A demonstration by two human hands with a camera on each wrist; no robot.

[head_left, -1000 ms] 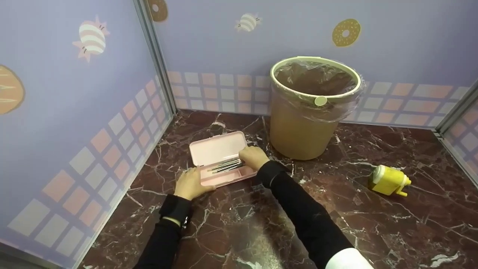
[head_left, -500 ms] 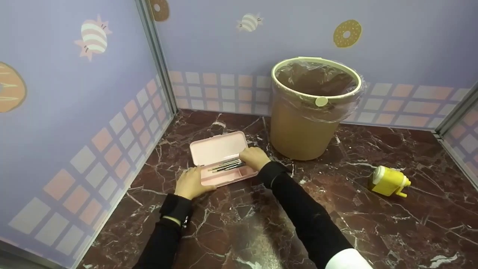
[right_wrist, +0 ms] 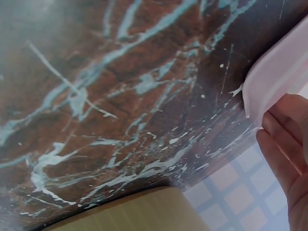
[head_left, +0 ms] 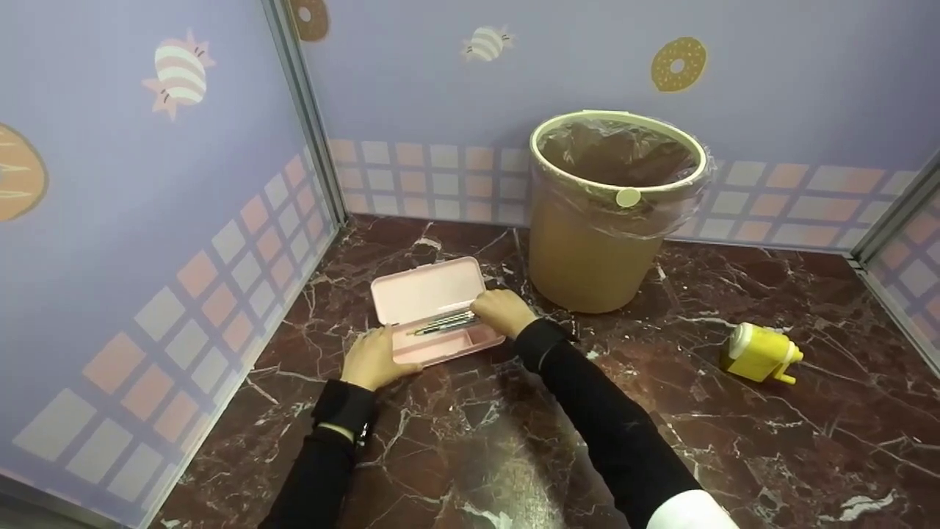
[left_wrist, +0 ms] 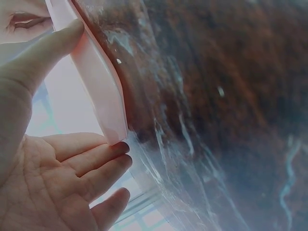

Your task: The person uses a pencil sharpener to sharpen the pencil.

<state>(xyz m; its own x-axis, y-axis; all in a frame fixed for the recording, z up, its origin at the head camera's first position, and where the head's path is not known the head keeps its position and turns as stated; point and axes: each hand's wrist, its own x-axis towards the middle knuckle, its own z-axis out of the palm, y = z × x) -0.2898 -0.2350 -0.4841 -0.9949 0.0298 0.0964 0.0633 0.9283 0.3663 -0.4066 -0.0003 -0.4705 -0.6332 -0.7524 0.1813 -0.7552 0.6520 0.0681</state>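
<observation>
A pink pencil case (head_left: 429, 295) lies on the dark red marbled surface with its lid folded back. Several slim striped pencils (head_left: 442, 323) lie inside along the back of the tray. My right hand (head_left: 504, 313) reaches into the case's right end and grips the pencils' right ends, which its fingers hide. My left hand (head_left: 373, 360) steadies the left end. In the left wrist view, the left thumb (left_wrist: 53, 48) presses the case's side wall (left_wrist: 98, 86), and the other fingers stretch out straight by its end. The right wrist view has fingers (right_wrist: 281, 154) at the case's corner (right_wrist: 269, 86).
Behind and right of the case stands a tan waste bin (head_left: 595, 257) lined with a clear plastic bag. A yellow crank pencil sharpener (head_left: 760, 353) sits farther right. Lilac patterned panels (head_left: 426, 95) enclose the surface at the back and sides.
The pencils have shifted slightly in the tray and lie closer together, with my right hand gripping them. My left hand has stayed at the case's left end.
</observation>
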